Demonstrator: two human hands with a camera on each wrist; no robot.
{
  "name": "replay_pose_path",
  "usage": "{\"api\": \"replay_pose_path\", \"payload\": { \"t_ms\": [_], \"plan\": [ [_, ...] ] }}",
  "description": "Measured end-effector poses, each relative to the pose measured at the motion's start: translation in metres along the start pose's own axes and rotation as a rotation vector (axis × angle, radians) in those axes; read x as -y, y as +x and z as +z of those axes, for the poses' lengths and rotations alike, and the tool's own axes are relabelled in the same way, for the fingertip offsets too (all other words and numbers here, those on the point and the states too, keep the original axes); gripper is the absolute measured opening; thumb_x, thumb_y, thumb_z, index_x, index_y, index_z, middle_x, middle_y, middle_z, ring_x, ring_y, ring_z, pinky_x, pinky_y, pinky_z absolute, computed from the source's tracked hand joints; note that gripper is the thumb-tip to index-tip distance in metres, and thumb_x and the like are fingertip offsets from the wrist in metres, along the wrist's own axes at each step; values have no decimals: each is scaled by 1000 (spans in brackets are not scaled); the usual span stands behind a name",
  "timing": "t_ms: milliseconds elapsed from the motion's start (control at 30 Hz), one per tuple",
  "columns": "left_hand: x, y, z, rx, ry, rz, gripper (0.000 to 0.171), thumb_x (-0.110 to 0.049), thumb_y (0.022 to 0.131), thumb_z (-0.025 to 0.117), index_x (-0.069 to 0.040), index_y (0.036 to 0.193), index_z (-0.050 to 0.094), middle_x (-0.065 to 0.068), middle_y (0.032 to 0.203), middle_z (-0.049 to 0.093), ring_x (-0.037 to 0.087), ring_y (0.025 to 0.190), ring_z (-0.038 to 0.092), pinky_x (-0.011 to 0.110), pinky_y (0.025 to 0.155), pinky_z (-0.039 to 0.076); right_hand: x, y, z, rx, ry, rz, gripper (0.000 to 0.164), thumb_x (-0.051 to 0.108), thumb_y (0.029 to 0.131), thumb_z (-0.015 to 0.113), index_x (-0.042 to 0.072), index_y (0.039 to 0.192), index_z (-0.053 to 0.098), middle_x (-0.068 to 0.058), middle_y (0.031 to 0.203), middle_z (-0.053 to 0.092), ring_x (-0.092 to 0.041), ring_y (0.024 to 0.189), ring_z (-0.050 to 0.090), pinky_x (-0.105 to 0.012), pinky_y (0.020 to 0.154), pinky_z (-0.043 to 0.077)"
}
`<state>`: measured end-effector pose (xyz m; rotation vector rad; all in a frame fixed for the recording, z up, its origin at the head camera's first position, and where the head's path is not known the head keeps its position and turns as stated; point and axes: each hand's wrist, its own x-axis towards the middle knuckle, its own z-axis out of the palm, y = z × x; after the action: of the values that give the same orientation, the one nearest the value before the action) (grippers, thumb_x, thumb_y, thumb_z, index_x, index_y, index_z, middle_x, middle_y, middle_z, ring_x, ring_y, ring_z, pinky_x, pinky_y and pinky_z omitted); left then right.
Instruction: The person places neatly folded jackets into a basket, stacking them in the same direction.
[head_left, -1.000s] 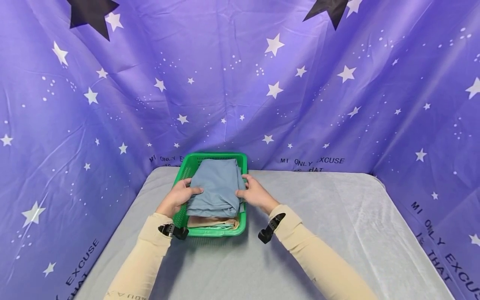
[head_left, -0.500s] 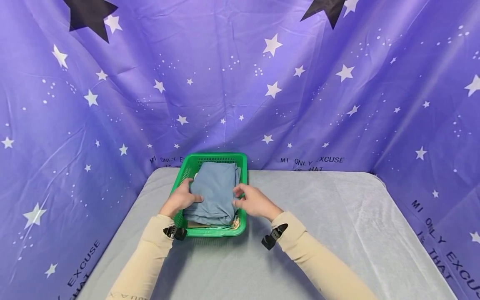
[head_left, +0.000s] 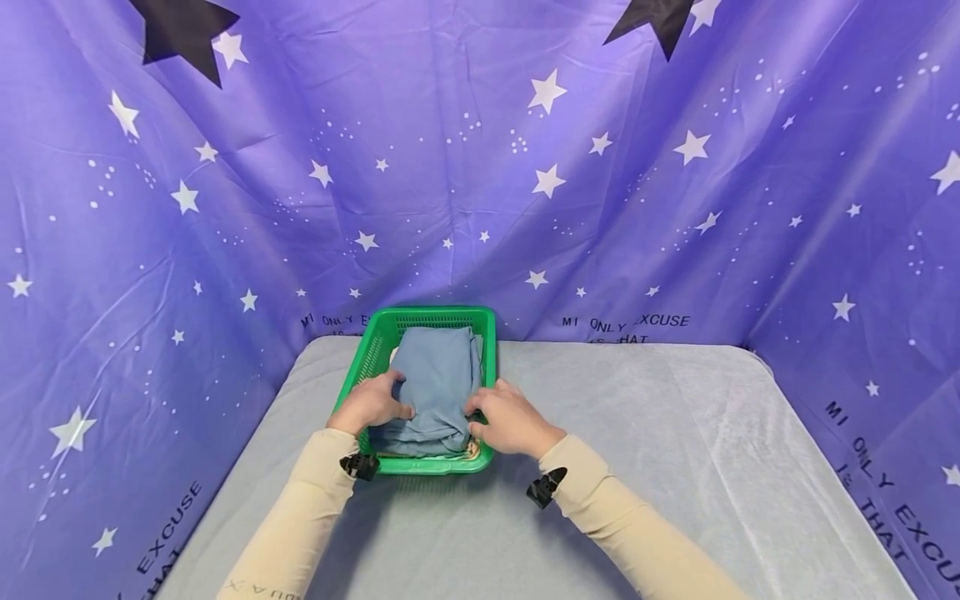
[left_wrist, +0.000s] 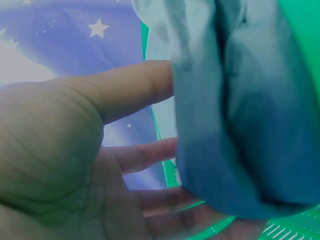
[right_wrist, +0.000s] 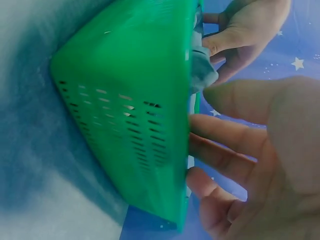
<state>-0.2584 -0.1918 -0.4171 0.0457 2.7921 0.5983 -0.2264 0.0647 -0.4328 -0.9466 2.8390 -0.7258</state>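
A folded blue-grey garment [head_left: 437, 367] lies inside a green perforated basket [head_left: 453, 465], on top of other folded cloth. My left hand [head_left: 372, 402] is at the garment's left edge; in the left wrist view its thumb [left_wrist: 135, 87] touches the fabric while its straight fingers reach to the lower fold. On the opposite side my right hand [head_left: 517, 421] reaches over the basket's right rim, thumb and fingertips right at the garment's edge. The right wrist view shows its fingers loosely bent just past the rim, and the garment's bunched corner [right_wrist: 204, 70] beyond.
A grey cloth-covered table [head_left: 637, 450] carries the basket at its back left. Purple star-printed curtains [head_left: 450, 192] hang behind and at both sides. A sliver of tan cloth [head_left: 472, 451] shows at the basket's front right corner.
The garment has lowered into the basket and shifted slightly toward me, hiding most of the tan and mint cloth below. My right hand has loosened from its edge and moved nearer; both hands sit lower.
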Motion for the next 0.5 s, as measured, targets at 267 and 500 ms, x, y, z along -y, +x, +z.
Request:
{"api": "replay_pose_path", "payload": {
  "t_ms": [267, 500],
  "plan": [
    [1, 0, 0, 55, 25, 27, 67, -34, 86, 83, -8, 141, 56, 28, 144, 55, 43, 122, 59, 53, 87, 54, -3, -3, 4, 76, -76, 19, 32, 27, 98, 69, 17, 128, 73, -2, 136, 67, -19, 87, 36, -35, 75, 23],
    [4, -4, -2, 87, 32, 43, 61, -38, 91, 78, -10, 140, 57, 26, 145, 54, 39, 117, 61, 47, 78, 55, -10, -5, 8, 95, 25, 7, 38, 26, 99, 66, 14, 135, 68, -7, 146, 61, -37, 127, 52, -53, 107, 35]
  ]
}}
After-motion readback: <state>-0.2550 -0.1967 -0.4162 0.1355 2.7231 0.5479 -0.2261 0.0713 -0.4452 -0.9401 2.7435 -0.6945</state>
